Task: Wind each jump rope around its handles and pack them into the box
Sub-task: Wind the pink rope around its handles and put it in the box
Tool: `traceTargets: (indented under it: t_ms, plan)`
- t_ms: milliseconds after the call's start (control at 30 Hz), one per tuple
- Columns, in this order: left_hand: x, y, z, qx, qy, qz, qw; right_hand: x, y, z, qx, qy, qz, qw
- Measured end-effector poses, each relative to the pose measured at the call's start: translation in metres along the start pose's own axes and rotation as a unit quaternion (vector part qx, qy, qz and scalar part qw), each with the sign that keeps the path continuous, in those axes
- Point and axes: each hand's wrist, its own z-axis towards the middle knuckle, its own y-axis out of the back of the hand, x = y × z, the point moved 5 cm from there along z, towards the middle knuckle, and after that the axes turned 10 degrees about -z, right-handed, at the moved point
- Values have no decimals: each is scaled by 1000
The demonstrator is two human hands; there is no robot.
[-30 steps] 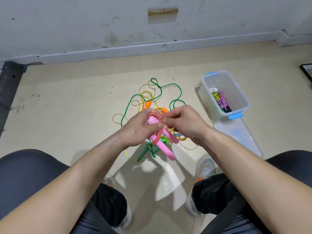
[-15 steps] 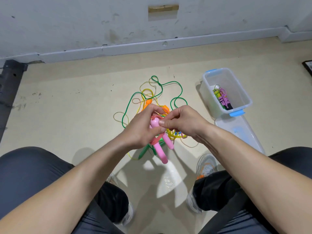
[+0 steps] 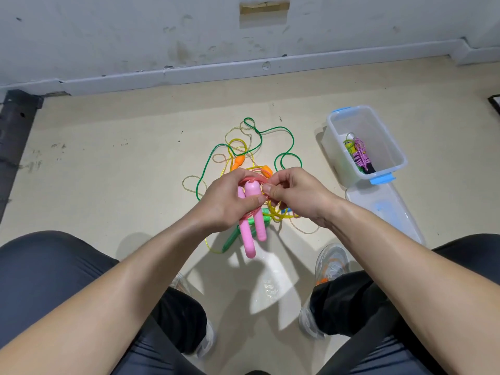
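While the left grip (image 3: 230,203) is closed round two pink handles (image 3: 253,228) held side by side, the right grip (image 3: 300,196) pinches the pink cord (image 3: 257,181) at their tops, above a tangle of loose jump ropes (image 3: 276,212) on the floor, with one wound rope (image 3: 361,155) lying in the clear box (image 3: 351,177) to the right.
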Motion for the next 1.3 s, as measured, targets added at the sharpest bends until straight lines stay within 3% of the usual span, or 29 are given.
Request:
traceTargets:
  t_ms: [333,633,800,933,1167,1300]
  plan:
    - [8,-2,7,-29,61,-35,997,-5,-4,6,-31,-1,25,999]
    - [23,-13,6,-40,118,-135,983,-2,1,8,-84,44,-149,984]
    - [24,-15,6,-49,121,-164,978,2,-2,6,-88,89,-272,954]
    - [25,-18,5,-52,129,-197,970,2,-6,8,-95,114,-307,940]
    - [28,-16,10,-51,129,-264,955,1,-7,7,-105,145,-269,946]
    - [30,-15,13,-43,130,-291,947,4,1,5,-93,146,-159,972]
